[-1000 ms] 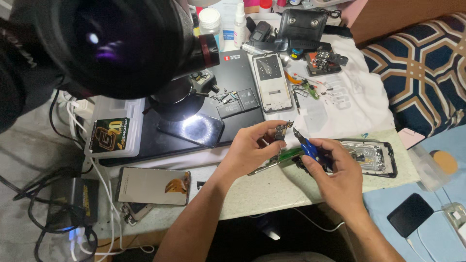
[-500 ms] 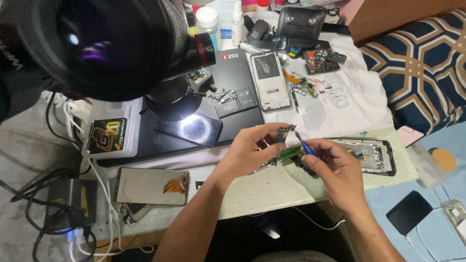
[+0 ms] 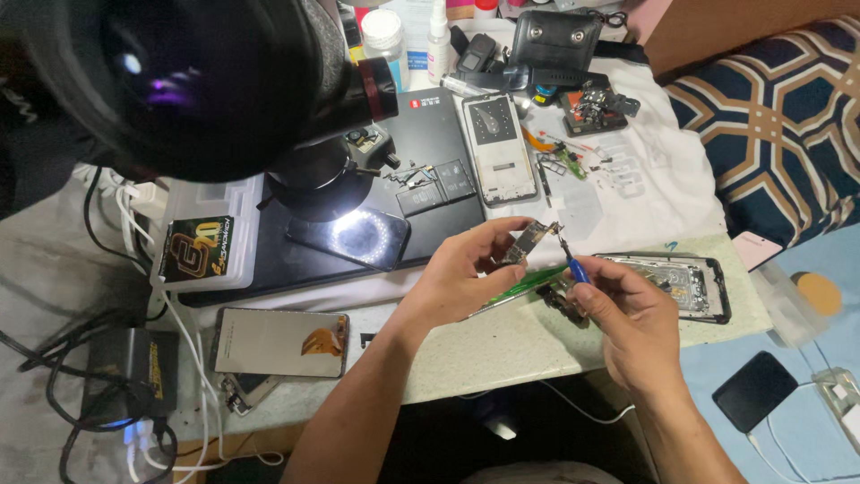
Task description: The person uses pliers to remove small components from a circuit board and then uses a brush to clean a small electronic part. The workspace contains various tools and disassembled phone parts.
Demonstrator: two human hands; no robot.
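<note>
Circuit board [image 3: 534, 240], small and dark, is pinched between the thumb and fingers of the left hand [image 3: 466, 273], raised just above the middle of the pale surface [image 3: 502, 345]. A blue-handled tool [image 3: 574, 267] is gripped in the closed fingers of the right hand [image 3: 627, 323], its thin tip set against the right edge of the board. A green strip [image 3: 524, 285] is seen just under the two hands. A stripped phone frame [image 3: 674, 285] lies just right of the hands on the surface. A white phone body [image 3: 498, 161] lies farther off on a dark mat [image 3: 421, 202]. To the near left a phone screen [image 3: 279, 342] rests flat. A large black microscope head [image 3: 197, 81] fills the far left of the view.
</note>
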